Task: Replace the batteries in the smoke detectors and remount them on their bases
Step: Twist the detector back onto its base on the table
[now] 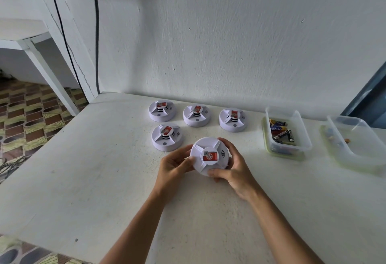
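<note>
Holding one smoke detector (210, 156) just above the worktop (83, 169), near centre: left hand (174, 164) grip clamped on its left edge, right hand (234, 166) grip clamped round the right and near edge. Four more detectors (167, 137) sit beyond it. Tub of batteries (285, 131) at right, second tub (355, 142) further right.
</note>
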